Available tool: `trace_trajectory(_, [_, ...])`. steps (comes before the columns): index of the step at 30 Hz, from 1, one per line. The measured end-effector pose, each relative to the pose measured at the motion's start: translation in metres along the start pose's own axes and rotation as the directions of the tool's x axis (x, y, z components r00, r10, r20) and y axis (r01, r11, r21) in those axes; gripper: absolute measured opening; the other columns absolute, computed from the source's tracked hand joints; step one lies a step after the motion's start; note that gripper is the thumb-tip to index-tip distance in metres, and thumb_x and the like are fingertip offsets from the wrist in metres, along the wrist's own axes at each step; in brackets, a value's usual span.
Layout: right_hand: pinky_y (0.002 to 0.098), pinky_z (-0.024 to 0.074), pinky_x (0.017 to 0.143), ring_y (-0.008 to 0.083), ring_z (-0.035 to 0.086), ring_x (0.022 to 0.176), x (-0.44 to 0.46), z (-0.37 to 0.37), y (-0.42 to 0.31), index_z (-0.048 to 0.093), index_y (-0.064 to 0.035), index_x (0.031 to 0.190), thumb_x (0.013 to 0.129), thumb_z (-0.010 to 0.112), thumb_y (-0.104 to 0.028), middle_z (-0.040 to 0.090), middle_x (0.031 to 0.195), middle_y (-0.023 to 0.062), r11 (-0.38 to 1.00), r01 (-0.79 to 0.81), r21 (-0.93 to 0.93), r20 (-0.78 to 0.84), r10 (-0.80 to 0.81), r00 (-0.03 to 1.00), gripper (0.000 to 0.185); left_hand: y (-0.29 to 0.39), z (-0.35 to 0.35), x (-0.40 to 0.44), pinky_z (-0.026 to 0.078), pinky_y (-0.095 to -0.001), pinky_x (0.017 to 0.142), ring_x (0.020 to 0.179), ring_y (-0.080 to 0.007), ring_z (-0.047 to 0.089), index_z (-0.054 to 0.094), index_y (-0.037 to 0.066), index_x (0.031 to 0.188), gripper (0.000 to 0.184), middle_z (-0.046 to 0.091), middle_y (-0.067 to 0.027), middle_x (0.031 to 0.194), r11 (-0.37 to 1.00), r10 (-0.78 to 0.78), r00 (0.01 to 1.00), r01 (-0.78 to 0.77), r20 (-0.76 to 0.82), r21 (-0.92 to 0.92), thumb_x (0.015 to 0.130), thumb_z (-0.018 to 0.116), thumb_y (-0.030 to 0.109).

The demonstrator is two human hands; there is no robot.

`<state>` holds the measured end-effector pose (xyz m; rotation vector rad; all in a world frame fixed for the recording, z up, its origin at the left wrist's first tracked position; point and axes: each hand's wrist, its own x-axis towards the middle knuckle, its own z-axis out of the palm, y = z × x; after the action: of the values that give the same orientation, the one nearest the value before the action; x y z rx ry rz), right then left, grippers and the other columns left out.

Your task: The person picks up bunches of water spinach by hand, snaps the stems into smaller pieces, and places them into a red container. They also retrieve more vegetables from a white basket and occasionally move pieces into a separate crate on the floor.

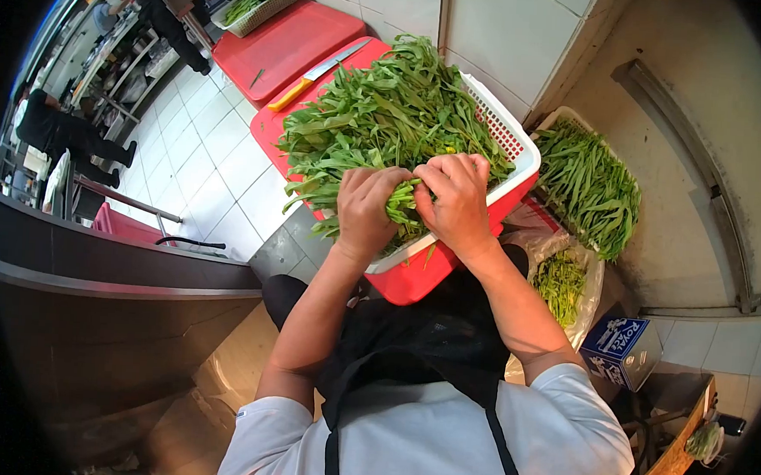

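My left hand (367, 209) is closed around a small bunch of leafy green stems (402, 202) at the near edge of the basket. Close beside it, my right hand (456, 198) has its fingers bent onto the same stems from the right. A big heap of long-leaved greens (387, 109) fills the white perforated basket (514, 147) under my hands. The basket rests on a red lid or board (404, 280). Beyond the heap, a knife with a yellow handle (290, 93) lies on the red surface.
More greens (585, 184) lie in a second basket at right. Below it, a plastic bag (559, 285) holds cut green stems. A blue-labelled tin (620, 349) stands lower right. Dark-clothed people (63, 131) are across the tiled floor (192, 146). A steel counter (120, 284) borders my left.
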<state>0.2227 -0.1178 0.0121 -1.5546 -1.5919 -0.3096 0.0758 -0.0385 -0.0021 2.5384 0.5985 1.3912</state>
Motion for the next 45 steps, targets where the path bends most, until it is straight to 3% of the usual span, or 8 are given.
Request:
trace_trajectory(9, [0.0388, 0.0400, 0.087, 0.0266, 0.062, 0.089, -0.008, 0.014, 0.005, 0.069, -0.0087, 0.089, 0.081, 0.067, -0.011, 0.066, 0.088, 0.0059, 0.936, -0.221, 0.274, -0.063, 0.247, 0.967, 0.009, 0.009, 0.002, -0.007, 0.053, -0.0385, 0.079, 0.089, -0.0301, 0.068, 0.070, 0.007, 0.103, 0.028, 0.072, -0.0108, 0.099, 0.913, -0.359, 0.926, 0.323, -0.117, -0.249, 0.077, 0.075, -0.001])
trace_trajectory(13, [0.0310, 0.0457, 0.081, 0.0166, 0.060, 0.084, -0.012, 0.013, 0.019, 0.067, -0.0023, 0.095, 0.090, 0.065, -0.010, 0.065, 0.088, 0.0036, 0.761, -0.391, 0.517, 0.032, 0.439, 0.898, 0.009, 0.003, -0.010, -0.006, 0.052, -0.0279, 0.078, 0.084, -0.0136, 0.067, 0.069, 0.000, 0.102, 0.014, 0.072, -0.0072, 0.099, 0.841, -0.515, 0.782, 0.382, -0.351, -0.384, 0.088, 0.072, -0.002])
trace_trajectory(17, [0.0240, 0.0454, 0.079, 0.0073, 0.055, 0.086, -0.012, 0.014, 0.014, 0.066, 0.0026, 0.099, 0.096, 0.063, -0.010, 0.063, 0.088, -0.0006, 0.541, -0.534, 0.649, 0.232, 0.528, 0.817, 0.013, 0.008, -0.018, 0.001, 0.050, -0.0256, 0.075, 0.080, -0.0090, 0.063, 0.071, -0.001, 0.101, 0.012, 0.072, -0.0022, 0.091, 0.600, -0.681, 0.730, 0.513, -0.055, -0.614, 0.090, 0.073, 0.003])
trace_trajectory(24, [0.0352, 0.0513, 0.076, 0.0254, 0.066, 0.080, -0.009, 0.014, 0.000, 0.069, 0.0012, 0.094, 0.087, 0.067, -0.010, 0.068, 0.085, 0.0127, 0.729, -0.386, 0.565, 0.123, 0.389, 0.913, 0.013, 0.013, -0.012, 0.013, 0.049, -0.0256, 0.073, 0.080, -0.0084, 0.061, 0.070, 0.000, 0.100, 0.012, 0.070, -0.0007, 0.089, 0.517, -0.709, 0.705, 0.536, 0.017, -0.668, 0.091, 0.073, 0.006])
trace_trajectory(33, [0.0369, 0.0506, 0.076, 0.0257, 0.066, 0.078, 0.006, 0.011, -0.016, 0.069, -0.0027, 0.093, 0.084, 0.072, -0.011, 0.068, 0.085, 0.0103, 0.822, -0.266, 0.504, 0.031, 0.291, 0.956, 0.013, 0.013, -0.011, 0.016, 0.049, -0.0262, 0.069, 0.075, -0.0087, 0.059, 0.069, 0.000, 0.096, 0.007, 0.068, 0.0007, 0.084, 0.577, -0.640, 0.769, 0.479, -0.001, -0.662, 0.089, 0.071, 0.001])
trace_trajectory(36, [0.0295, 0.0496, 0.080, 0.0156, 0.062, 0.084, 0.007, 0.017, -0.009, 0.066, 0.0013, 0.100, 0.093, 0.069, -0.011, 0.067, 0.090, 0.0059, 0.859, -0.219, 0.462, 0.041, 0.226, 0.973, 0.014, 0.017, -0.011, 0.015, 0.049, -0.0261, 0.070, 0.076, -0.0091, 0.060, 0.069, 0.000, 0.095, 0.007, 0.068, 0.0008, 0.086, 0.612, -0.638, 0.769, 0.474, -0.041, -0.633, 0.088, 0.071, 0.000])
trace_trajectory(40, [0.0258, 0.0487, 0.078, 0.0094, 0.058, 0.081, 0.003, 0.021, -0.002, 0.060, -0.0021, 0.097, 0.103, 0.058, -0.019, 0.067, 0.089, 0.0034, 0.353, -0.498, 0.792, 0.293, 0.495, 0.818, 0.018, 0.007, -0.014, 0.015, 0.049, -0.0260, 0.074, 0.081, -0.0097, 0.062, 0.070, 0.000, 0.098, 0.009, 0.069, -0.0001, 0.091, 0.491, -0.740, 0.669, 0.467, -0.069, -0.736, 0.089, 0.071, 0.000])
trace_trajectory(45, [0.0253, 0.0478, 0.078, 0.0090, 0.058, 0.081, 0.002, 0.017, 0.001, 0.059, -0.0031, 0.099, 0.102, 0.058, -0.017, 0.066, 0.088, 0.0024, 0.254, -0.618, 0.744, 0.506, 0.389, 0.769, 0.015, 0.005, -0.020, 0.013, 0.049, -0.0259, 0.081, 0.087, -0.0099, 0.062, 0.071, 0.001, 0.100, 0.010, 0.070, -0.0012, 0.096, 0.371, -0.733, 0.677, 0.469, 0.057, -0.802, 0.090, 0.069, 0.000])
